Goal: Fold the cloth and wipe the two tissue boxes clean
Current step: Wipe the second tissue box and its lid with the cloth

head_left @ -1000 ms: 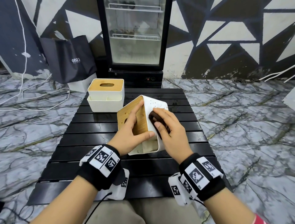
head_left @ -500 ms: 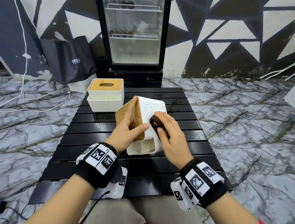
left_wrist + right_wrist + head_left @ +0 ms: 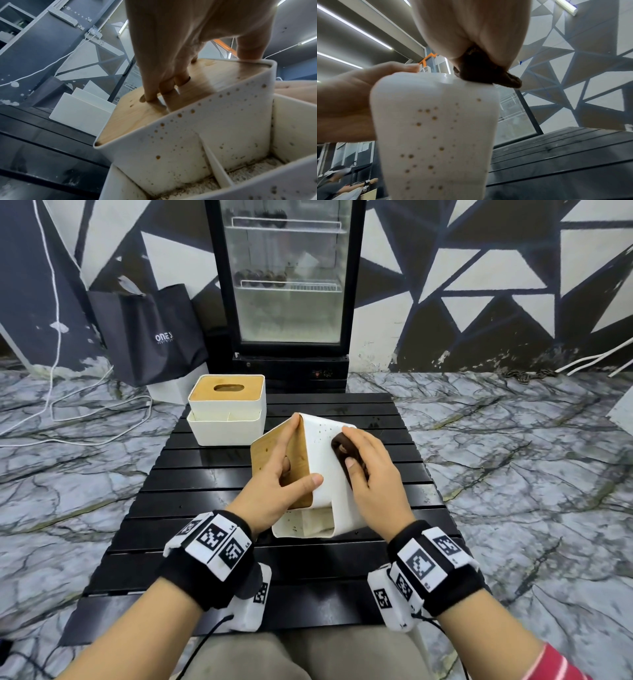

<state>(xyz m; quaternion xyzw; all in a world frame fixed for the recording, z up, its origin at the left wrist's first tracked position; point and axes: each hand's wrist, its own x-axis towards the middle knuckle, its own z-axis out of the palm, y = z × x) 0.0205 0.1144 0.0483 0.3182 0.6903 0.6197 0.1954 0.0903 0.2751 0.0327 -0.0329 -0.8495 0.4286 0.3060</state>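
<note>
A white tissue box with a wooden lid and brown specks stands tilted on the black slatted table. My left hand grips it, with fingers in the lid's slot and the thumb on the white side. My right hand presses a folded dark brown cloth against that speckled side; the cloth bunches under the palm. A second white tissue box with a wooden lid sits upright at the table's back left, also seen as the pale box beyond my left hand.
A glass-door fridge stands just behind the table. A black bag and white cables lie on the marble floor to the left. A seated person shows low in the right wrist view.
My left hand has turned the tilted box so more of its white side faces me. My right hand has slid the cloth a little up that side.
</note>
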